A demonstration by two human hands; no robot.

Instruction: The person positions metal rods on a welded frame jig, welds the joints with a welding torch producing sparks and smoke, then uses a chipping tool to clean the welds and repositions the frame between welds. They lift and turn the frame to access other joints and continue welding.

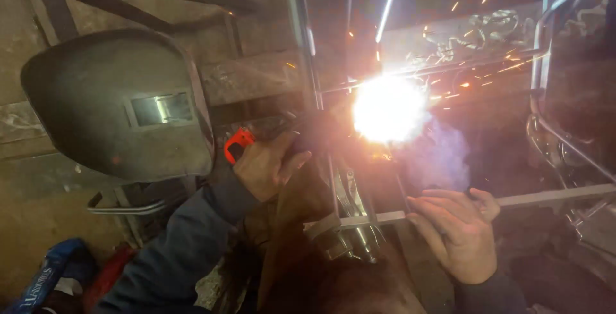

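Left hand (266,165) is clenched around the red-handled electrode holder (239,142), aimed at the bright arc (388,109) on the steel frame (359,218). Right hand (457,229) is closed over a horizontal square bar (552,195). A welding shield (119,105) is seen upper left.

A dark handheld welding shield (119,102) with a small rectangular viewing window stood tilted at the left, above a bent grey metal bracket (125,208) on the concrete floor (25,224). In the lower left corner of the floor lay a blue bag (48,275) just beside something red (106,272), too dim to tell what it was. At the upper right, scrolled decorative ironwork (481,32) lay behind the flying sparks, and curved shiny metal tubing (564,141) ran down the right edge of the view.
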